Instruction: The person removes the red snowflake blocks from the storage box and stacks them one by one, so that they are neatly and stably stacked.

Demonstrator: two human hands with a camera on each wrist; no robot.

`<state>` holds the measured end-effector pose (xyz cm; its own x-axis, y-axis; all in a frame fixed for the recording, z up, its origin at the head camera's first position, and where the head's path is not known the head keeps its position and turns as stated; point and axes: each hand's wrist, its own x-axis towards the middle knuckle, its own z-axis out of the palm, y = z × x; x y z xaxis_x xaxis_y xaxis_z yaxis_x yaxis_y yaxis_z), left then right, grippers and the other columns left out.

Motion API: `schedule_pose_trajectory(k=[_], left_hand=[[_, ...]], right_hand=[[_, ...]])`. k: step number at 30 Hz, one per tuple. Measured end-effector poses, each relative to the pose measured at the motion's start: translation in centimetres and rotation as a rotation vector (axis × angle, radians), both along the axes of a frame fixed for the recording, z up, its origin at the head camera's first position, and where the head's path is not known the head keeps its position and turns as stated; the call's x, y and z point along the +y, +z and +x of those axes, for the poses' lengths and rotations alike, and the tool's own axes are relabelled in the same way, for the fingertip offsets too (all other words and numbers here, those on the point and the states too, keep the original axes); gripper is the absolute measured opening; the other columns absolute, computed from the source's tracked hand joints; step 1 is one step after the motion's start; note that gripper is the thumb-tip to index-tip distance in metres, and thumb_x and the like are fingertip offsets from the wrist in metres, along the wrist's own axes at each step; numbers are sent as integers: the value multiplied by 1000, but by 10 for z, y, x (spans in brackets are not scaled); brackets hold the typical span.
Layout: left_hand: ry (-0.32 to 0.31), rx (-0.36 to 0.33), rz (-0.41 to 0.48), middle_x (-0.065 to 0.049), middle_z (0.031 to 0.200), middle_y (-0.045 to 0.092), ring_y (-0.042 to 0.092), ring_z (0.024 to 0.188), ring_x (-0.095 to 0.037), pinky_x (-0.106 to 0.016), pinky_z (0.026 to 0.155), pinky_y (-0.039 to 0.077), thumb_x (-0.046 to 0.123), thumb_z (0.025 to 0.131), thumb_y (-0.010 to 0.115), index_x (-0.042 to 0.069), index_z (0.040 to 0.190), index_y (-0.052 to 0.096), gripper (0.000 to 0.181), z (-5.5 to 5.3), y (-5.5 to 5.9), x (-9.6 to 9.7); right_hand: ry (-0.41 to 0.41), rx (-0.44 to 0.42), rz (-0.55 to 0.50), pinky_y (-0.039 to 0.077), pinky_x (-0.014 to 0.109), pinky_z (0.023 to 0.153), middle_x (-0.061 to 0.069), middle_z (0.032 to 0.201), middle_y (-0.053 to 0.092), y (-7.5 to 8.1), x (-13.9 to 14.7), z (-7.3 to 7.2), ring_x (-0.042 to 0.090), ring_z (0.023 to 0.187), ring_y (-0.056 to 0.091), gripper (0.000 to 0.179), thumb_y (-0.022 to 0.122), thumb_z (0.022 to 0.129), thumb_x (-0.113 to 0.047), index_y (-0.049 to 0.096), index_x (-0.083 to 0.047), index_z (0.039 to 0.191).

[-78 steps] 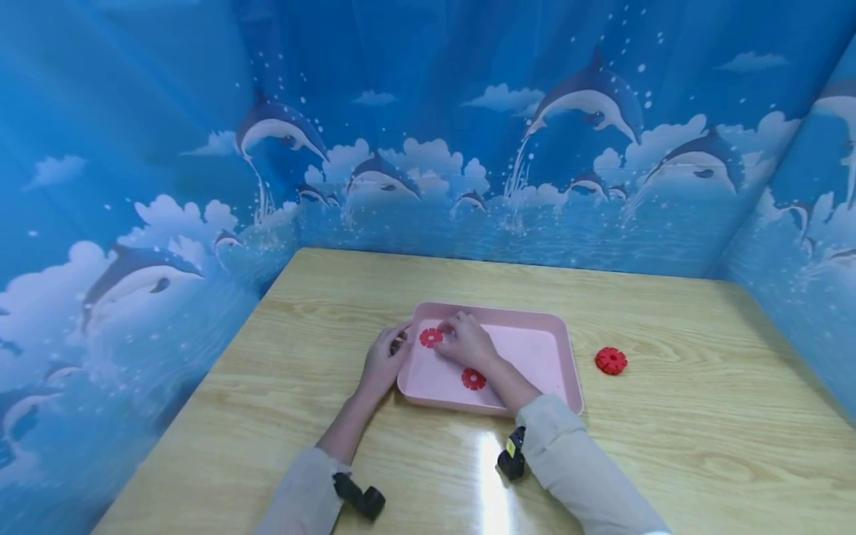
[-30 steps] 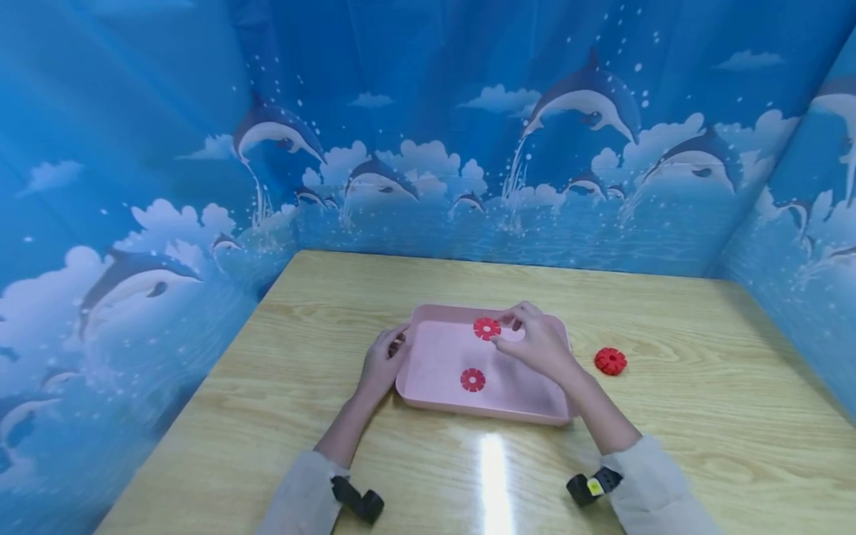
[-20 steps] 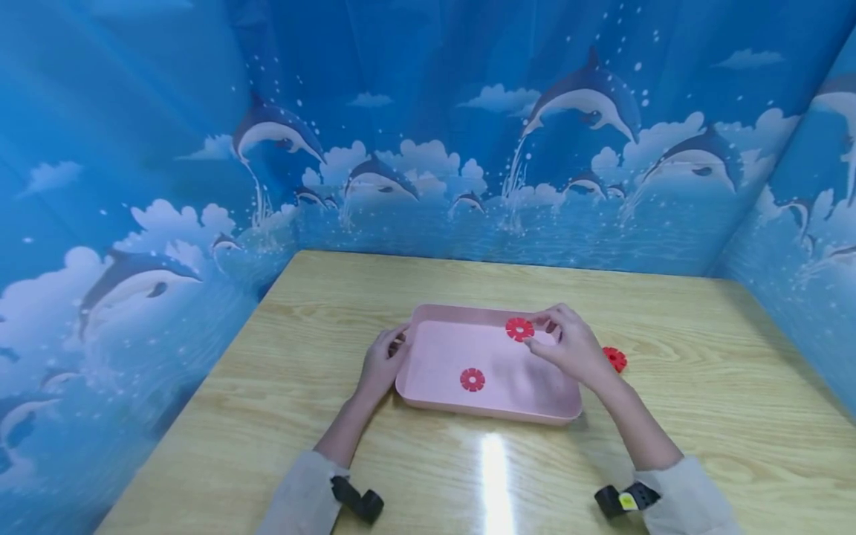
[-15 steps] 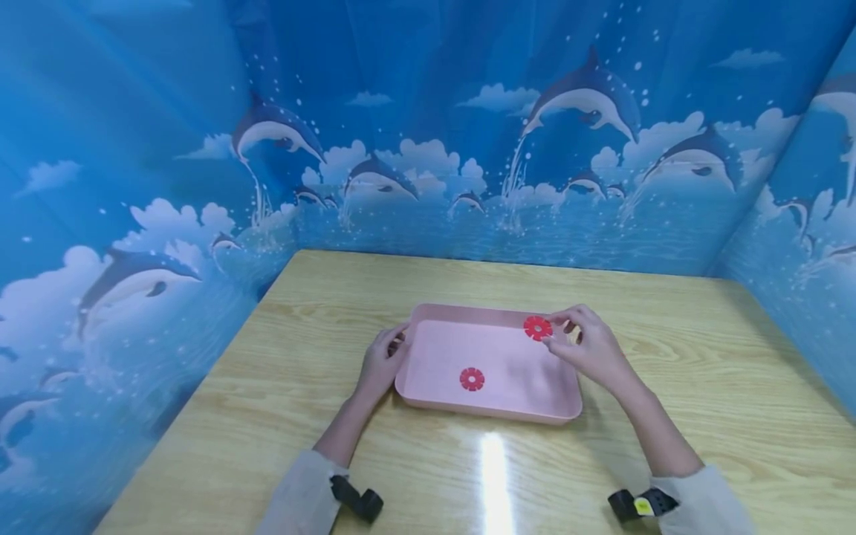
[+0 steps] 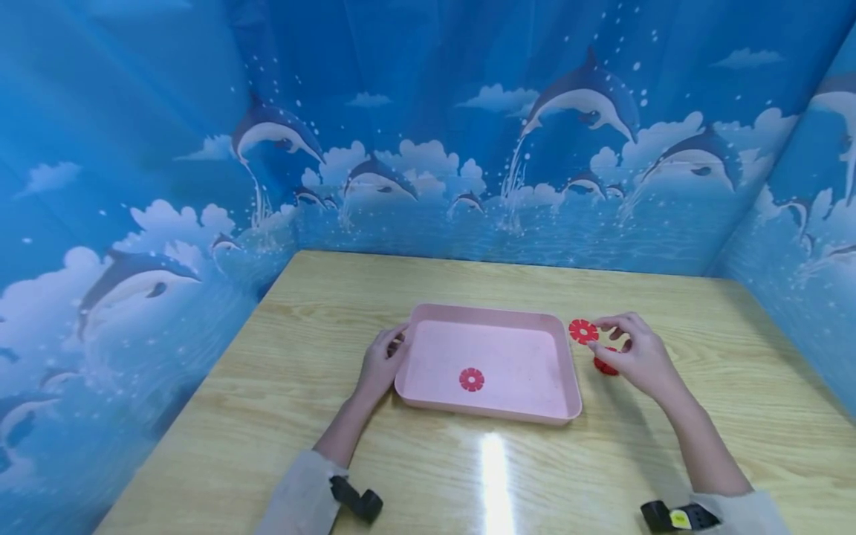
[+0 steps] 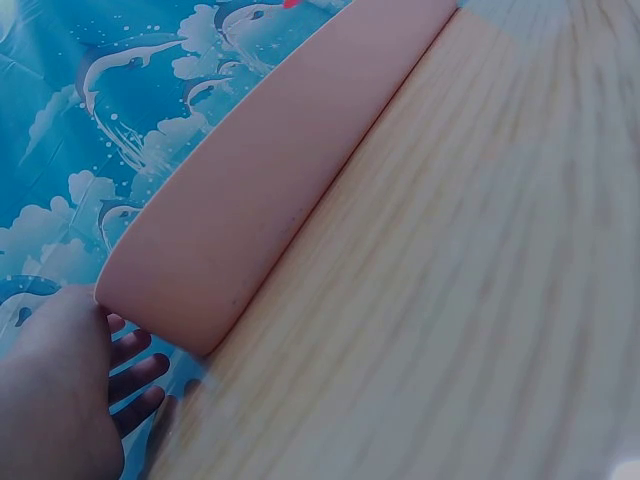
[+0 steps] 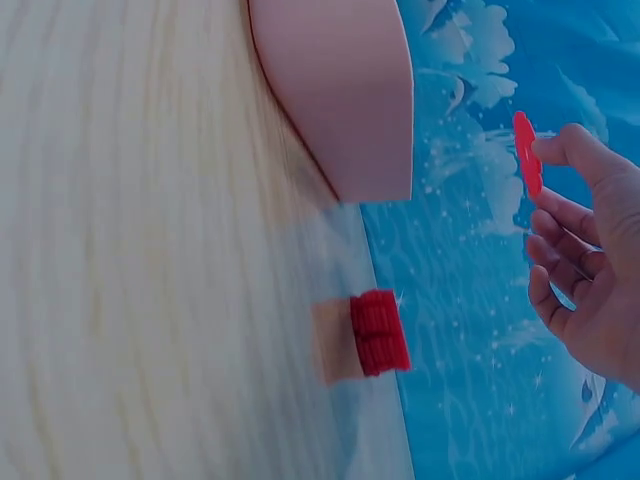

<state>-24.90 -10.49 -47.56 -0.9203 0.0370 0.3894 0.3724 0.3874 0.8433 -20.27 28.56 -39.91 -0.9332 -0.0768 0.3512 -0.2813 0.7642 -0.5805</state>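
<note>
My right hand (image 5: 638, 355) pinches a red, notched plastic disc (image 5: 583, 332) with a centre hole between thumb and fingertips. It is held up just past the right end of a pink tray (image 5: 569, 364). Below that hand, a stack of similar red discs (image 7: 380, 332) lies on the table, partly covered by the hand in the head view. One more red disc (image 5: 471, 380) lies flat in the tray near its front wall. At the tray's left end, my left hand (image 5: 383, 360) holds the rim; in the left wrist view its other fingers (image 6: 140, 375) curve beside the outer wall.
The pale wooden table (image 5: 374, 475) carries the tray near its middle. A blue dolphin-print curtain (image 5: 428, 134) stands along the table's back and sides. Black wrist cameras sit on both sleeves.
My right hand has picked up the disc from the tray's left part and carried it right, past the tray's right wall to over the stack. My left hand has stayed put.
</note>
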Motion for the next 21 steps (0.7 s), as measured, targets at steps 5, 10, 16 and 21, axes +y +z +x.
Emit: schedule_pose_trajectory(k=[5, 10, 16, 21], left_hand=[[-4, -1, 3, -14, 97, 57, 58, 83, -27, -35, 75, 51, 3, 88, 59, -2, 120, 57, 33, 0, 0, 0], [-2, -8, 2, -14, 97, 57, 58, 83, -27, -35, 75, 51, 3, 88, 59, -2, 120, 58, 32, 0, -1, 0], [-2, -17, 12, -14, 97, 57, 58, 83, -27, -35, 74, 51, 2, 87, 59, -2, 119, 58, 33, 0, -2, 0], [3, -13, 9, -14, 96, 57, 58, 83, -28, -36, 75, 51, 2, 87, 60, -2, 119, 58, 33, -1, -3, 0]], right_hand=[[-15, -13, -20, 40, 16, 60, 12, 104, 50, -4, 17, 4, 25, 89, 46, 36, 69, 83, -16, 58, 1, 112], [-31, -14, -33, 39, 13, 60, 12, 104, 50, -9, 30, 7, 24, 88, 45, 36, 67, 84, -18, 58, 2, 113], [-44, -16, -34, 39, 11, 60, 11, 103, 50, -17, 44, 9, 18, 87, 44, 37, 68, 84, -19, 58, 2, 112], [-42, -15, -35, 39, 10, 61, 12, 103, 50, -23, 52, 8, 16, 87, 44, 36, 67, 84, -18, 58, 3, 112]])
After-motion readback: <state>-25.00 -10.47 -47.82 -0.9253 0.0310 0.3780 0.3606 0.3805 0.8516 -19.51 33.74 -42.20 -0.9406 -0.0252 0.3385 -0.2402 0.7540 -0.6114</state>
